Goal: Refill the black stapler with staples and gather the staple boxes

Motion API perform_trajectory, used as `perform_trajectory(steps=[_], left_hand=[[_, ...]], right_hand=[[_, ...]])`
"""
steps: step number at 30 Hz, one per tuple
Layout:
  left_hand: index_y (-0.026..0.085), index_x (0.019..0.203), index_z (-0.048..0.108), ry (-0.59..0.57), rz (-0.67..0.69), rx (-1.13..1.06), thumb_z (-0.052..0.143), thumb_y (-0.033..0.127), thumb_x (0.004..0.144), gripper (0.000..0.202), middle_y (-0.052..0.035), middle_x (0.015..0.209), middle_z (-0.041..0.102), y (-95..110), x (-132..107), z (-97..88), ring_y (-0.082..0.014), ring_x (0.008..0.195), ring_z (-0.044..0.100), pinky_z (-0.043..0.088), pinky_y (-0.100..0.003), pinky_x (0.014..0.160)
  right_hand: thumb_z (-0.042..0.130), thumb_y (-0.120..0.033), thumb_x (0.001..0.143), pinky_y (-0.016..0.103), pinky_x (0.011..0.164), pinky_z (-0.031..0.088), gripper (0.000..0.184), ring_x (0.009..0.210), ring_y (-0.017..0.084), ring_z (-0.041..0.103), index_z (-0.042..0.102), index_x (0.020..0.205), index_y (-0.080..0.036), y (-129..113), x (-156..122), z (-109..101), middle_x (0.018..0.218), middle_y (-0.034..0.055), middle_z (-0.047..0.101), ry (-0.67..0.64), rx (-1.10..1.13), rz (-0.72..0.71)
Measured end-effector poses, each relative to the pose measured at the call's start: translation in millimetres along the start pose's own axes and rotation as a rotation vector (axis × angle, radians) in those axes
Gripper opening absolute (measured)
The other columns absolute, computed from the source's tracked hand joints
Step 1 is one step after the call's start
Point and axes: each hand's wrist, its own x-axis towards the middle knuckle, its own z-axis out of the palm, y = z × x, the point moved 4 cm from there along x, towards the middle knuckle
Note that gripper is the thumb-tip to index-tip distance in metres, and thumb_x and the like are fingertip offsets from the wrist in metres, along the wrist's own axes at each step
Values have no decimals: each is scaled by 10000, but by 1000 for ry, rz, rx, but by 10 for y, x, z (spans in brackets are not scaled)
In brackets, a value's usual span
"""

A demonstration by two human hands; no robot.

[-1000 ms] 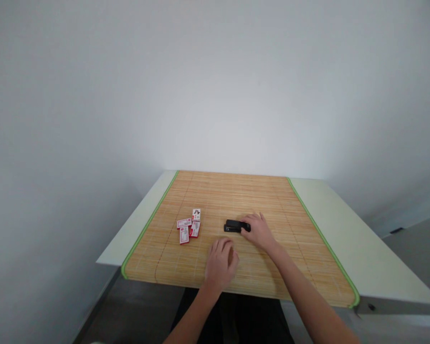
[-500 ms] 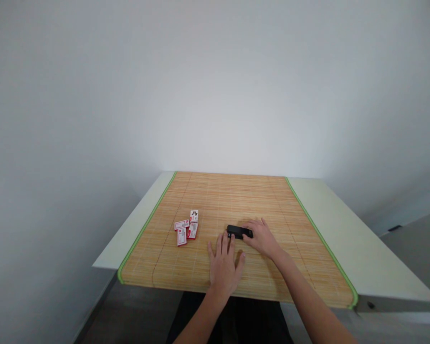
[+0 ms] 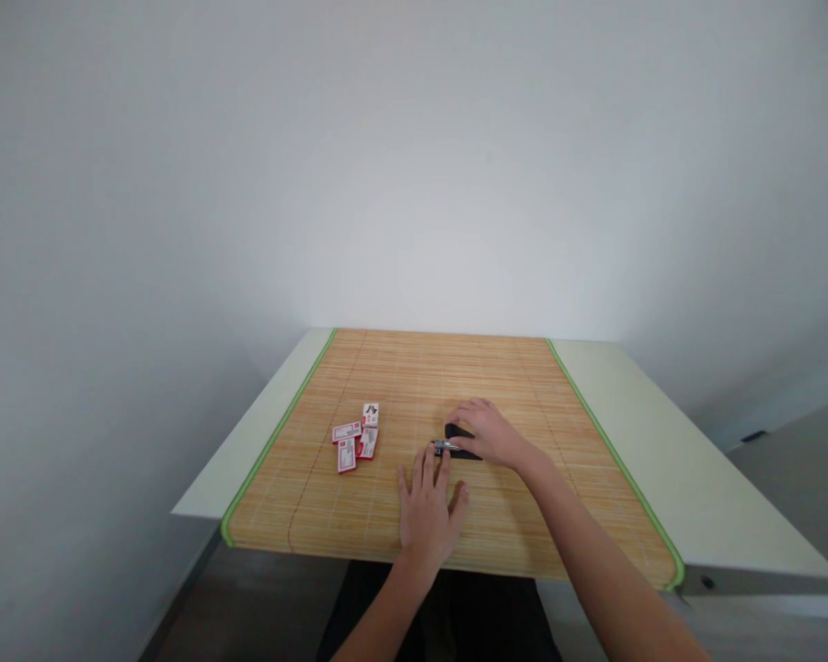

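Observation:
A black stapler [image 3: 466, 454] lies on the bamboo mat in front of me, its upper arm lifted so that silvery metal shows at its left end. My right hand [image 3: 488, 434] is closed around the raised black top, thumb on the near side and fingers over the far side. My left hand [image 3: 426, 510] rests on the mat with fingers spread, the fingertips touching the stapler's left end. To the left of my hands lie several small red-and-white boxes [image 3: 346, 455], close together and partly touching.
The bamboo mat [image 3: 448, 368] with green edging covers the middle of a white table [image 3: 669, 432]. A pale wall [image 3: 414, 184] stands behind the table's far edge. My lap is below the near edge.
My right hand has moved a little up and left, lifting the stapler's top, and the metal inside now shows. My left hand has stayed nearly in place.

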Motion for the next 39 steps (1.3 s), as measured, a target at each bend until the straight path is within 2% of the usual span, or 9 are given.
perform_trajectory(steps=[4, 7, 10, 14, 20, 29, 31, 35, 39], left_hand=[[346, 1613, 307, 8, 8, -4, 446, 454, 1035, 605, -54, 1677, 319, 2, 2, -11, -363, 1534, 270, 189, -708, 1227], [350, 1618, 292, 19, 8, -4, 455, 446, 1031, 617, -53, 1680, 313, 1, 3, -11, -355, 1535, 268, 192, -704, 1229], [348, 1615, 302, 24, 8, -3, 470, 444, 1023, 623, -53, 1683, 305, 3, 6, -3, -360, 1531, 275, 184, -702, 1233], [341, 1615, 304, 26, 6, -1, 482, 430, 1015, 632, -58, 1685, 300, 10, 8, 2, -361, 1538, 259, 163, -713, 1234], [352, 1609, 315, 15, -16, -5, 486, 398, 1009, 625, -68, 1679, 309, 5, 29, -11, -372, 1522, 284, 134, -748, 1217], [350, 1596, 349, 40, -38, -8, 484, 372, 1009, 603, -67, 1655, 363, -54, 114, 35, -364, 1487, 329, 147, -741, 1215], [343, 1592, 361, 41, -32, -9, 498, 381, 1006, 602, -62, 1653, 365, -61, 111, 37, -349, 1500, 316, 160, -704, 1234], [335, 1569, 408, 42, -2, -5, 509, 306, 997, 581, -43, 1652, 364, -143, 89, -37, -304, 1527, 286, 179, -610, 1271], [279, 1443, 575, 132, -85, 43, 500, 250, 986, 464, -67, 1617, 400, -462, 115, -270, -325, 1502, 316, 180, -598, 1273]], right_hand=[[686, -411, 922, 412, 1033, 438, 315, 1129, 263, 626, 701, 1206, -275, 247, -372, -253, 1198, 64, 719, 91, 104, 102], [653, -460, 924, 429, 1026, 482, 358, 1137, 281, 639, 692, 1225, -269, 562, -736, -360, 1204, 96, 714, 182, 178, 203], [690, -504, 870, 473, 1033, 502, 360, 1132, 310, 652, 715, 1140, -266, 906, -1067, -328, 1179, 117, 721, 214, 249, 291], [728, -558, 823, 505, 1023, 523, 407, 1084, 323, 687, 734, 1086, -247, 1176, -1330, -82, 1140, 130, 747, 249, 403, 397], [697, -621, 840, 494, 1022, 537, 547, 1102, 306, 699, 691, 1228, -235, 1185, -1399, 291, 1204, 117, 745, 415, 592, 493], [686, -678, 825, 497, 1016, 528, 653, 1093, 308, 690, 670, 1292, -222, 1140, -1348, 408, 1148, 128, 751, 561, 591, 523], [680, -672, 835, 487, 1020, 521, 709, 1065, 287, 689, 603, 1389, -235, 1147, -1364, 432, 1118, 103, 749, 570, 582, 507], [697, -659, 827, 514, 1048, 487, 907, 1085, 278, 673, 360, 1577, -276, 1249, -1435, 523, 1135, 62, 728, 585, 550, 533], [709, -649, 825, 529, 1090, 453, 994, 1145, 291, 656, 239, 1625, -294, 1336, -1466, 596, 1198, 74, 712, 576, 547, 545]])
